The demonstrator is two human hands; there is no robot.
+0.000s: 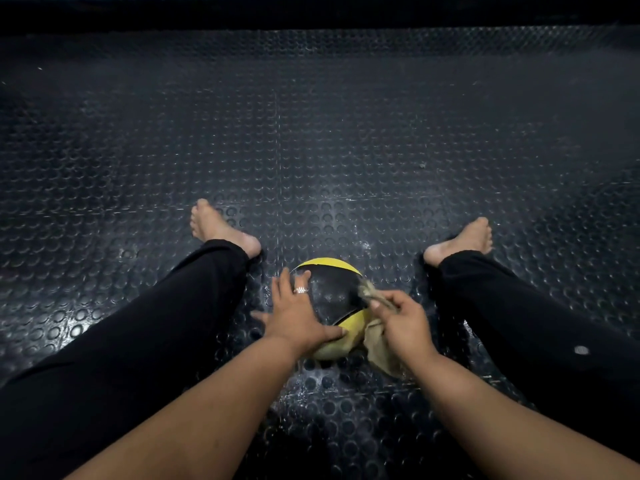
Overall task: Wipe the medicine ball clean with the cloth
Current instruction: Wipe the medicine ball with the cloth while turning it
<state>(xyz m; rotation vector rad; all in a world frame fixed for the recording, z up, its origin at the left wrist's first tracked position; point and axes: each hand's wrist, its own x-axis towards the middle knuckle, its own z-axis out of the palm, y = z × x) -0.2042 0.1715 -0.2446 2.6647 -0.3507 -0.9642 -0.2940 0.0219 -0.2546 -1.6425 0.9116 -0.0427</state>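
I see the round yellow-and-black rubber medicine ball [334, 299] resting on the black studded rubber floor mat [311, 133], between the outstretched legs. My left hand [294, 313] lies flat with straight fingers on the ball's left side, steadying it. My right hand [403, 320] grasps the bunched tan cloth [375, 336] against the ball's right side. I judge wiping is under way: the black top panel shows light smudges, and the underside remains untreated.
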